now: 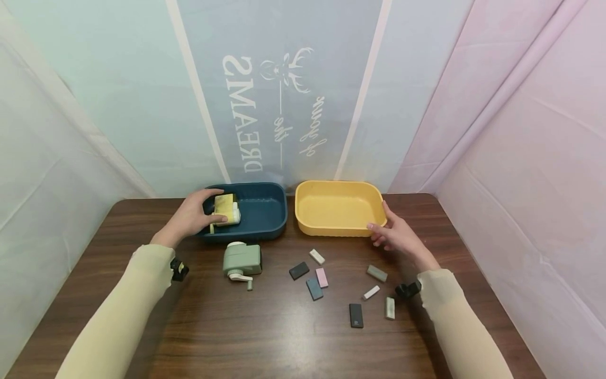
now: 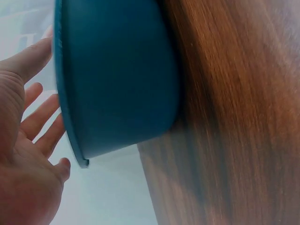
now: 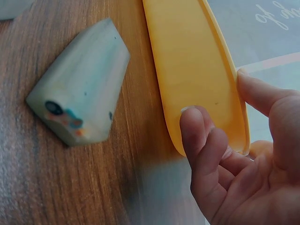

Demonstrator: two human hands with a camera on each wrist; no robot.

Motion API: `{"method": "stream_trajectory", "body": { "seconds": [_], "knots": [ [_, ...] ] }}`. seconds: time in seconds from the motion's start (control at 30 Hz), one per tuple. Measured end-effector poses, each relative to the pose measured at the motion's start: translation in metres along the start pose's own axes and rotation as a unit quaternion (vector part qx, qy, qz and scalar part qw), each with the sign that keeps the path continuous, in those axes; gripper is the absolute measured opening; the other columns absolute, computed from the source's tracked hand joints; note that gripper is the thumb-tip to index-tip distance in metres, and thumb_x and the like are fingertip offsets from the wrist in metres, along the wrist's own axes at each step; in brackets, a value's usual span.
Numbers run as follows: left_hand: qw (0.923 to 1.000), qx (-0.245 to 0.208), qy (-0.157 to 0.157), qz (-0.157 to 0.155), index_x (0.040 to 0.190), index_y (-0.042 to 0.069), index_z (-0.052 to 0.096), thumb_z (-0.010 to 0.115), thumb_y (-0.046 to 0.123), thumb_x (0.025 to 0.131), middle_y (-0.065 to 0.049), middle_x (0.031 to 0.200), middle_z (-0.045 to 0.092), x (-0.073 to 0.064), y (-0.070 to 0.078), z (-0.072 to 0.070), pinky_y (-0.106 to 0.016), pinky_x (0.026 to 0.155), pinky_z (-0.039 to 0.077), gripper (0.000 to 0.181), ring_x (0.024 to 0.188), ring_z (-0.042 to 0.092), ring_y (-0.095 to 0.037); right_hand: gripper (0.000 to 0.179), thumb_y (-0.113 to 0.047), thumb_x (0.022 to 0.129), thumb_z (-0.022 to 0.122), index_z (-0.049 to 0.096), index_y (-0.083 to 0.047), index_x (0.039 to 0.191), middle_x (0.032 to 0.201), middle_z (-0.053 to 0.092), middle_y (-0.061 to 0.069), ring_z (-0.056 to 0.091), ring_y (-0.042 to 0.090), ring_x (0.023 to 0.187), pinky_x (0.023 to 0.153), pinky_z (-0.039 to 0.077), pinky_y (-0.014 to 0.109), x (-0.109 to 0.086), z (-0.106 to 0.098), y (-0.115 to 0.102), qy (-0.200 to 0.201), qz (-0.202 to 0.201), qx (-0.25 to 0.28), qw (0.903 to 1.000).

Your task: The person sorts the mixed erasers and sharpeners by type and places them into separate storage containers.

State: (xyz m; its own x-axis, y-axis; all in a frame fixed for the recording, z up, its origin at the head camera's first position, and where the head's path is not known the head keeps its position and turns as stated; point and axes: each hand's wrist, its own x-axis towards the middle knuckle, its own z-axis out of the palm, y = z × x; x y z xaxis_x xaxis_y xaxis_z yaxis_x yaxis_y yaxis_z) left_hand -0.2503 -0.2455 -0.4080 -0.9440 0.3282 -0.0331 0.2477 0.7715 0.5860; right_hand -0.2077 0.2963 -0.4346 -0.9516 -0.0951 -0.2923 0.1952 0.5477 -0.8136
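My left hand [image 1: 191,213] reaches over the left end of the dark blue bin [image 1: 265,210]. Thumb and index finger lie on either side of a yellow and white pencil sharpener [image 1: 224,208] in the bin, pinching it. From the left wrist, the bin's wall [image 2: 117,79] hides the sharpener; the other fingers [image 2: 42,115] spread loosely behind the rim. My right hand [image 1: 395,234] holds the front right corner of the yellow bin [image 1: 341,208]. In the right wrist view its index finger [image 3: 262,93] touches the outer rim, while other fingers curl at the near side.
A green crank pencil sharpener [image 1: 242,259] stands before the blue bin. Several small eraser-like blocks are scattered on the table, among them a pink one [image 1: 322,277], a black one [image 1: 356,315] and a grey-green one [image 1: 377,273]. A cloth backdrop [image 1: 284,31] rises behind the bins.
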Motion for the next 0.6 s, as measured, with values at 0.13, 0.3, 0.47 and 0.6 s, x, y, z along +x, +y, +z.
{"method": "stream_trajectory", "body": {
  "seconds": [0.13,0.3,0.47,0.6],
  "knots": [
    [0.9998,-0.011,0.012,0.006,0.150,0.008,0.043,0.078,0.034,0.088,-0.023,0.152,0.038,-0.010,0.006,-0.001,-0.063,0.105,0.030,0.076,0.139,0.033,-0.045,0.095,-0.043,0.096,0.066,-0.002,-0.029,0.161,0.090,0.069,0.017,0.067,0.028,0.074,0.059,0.052,0.037,-0.001,-0.001,0.000,-0.001,0.002,-0.002,1.0000],
    [0.9981,-0.031,0.041,0.033,0.146,0.008,0.048,0.078,0.033,0.088,-0.021,0.146,0.046,-0.021,0.014,0.002,-0.062,0.103,0.034,0.070,0.134,0.041,-0.043,0.095,-0.044,0.096,0.065,-0.002,-0.028,0.161,0.091,0.068,0.016,0.067,0.029,0.075,0.061,0.052,0.037,-0.002,-0.001,-0.001,-0.002,0.005,-0.004,1.0000],
    [0.9918,-0.089,0.067,0.062,0.141,0.006,0.053,0.079,0.027,0.088,-0.020,0.137,0.054,-0.037,0.021,0.007,-0.059,0.102,0.037,0.063,0.127,0.048,-0.039,0.094,-0.042,0.097,0.065,-0.002,-0.027,0.161,0.091,0.069,0.017,0.067,0.028,0.074,0.059,0.052,0.037,-0.003,-0.001,-0.002,0.000,0.003,-0.001,1.0000],
    [0.9870,-0.126,0.071,0.071,0.137,0.006,0.055,0.080,0.021,0.088,-0.017,0.134,0.057,-0.050,0.025,0.014,-0.060,0.098,0.040,0.057,0.123,0.052,-0.036,0.095,-0.043,0.096,0.065,-0.002,-0.027,0.161,0.090,0.069,0.017,0.067,0.028,0.074,0.058,0.052,0.037,-0.003,-0.001,-0.003,-0.002,0.000,0.002,1.0000]
  ]
}}
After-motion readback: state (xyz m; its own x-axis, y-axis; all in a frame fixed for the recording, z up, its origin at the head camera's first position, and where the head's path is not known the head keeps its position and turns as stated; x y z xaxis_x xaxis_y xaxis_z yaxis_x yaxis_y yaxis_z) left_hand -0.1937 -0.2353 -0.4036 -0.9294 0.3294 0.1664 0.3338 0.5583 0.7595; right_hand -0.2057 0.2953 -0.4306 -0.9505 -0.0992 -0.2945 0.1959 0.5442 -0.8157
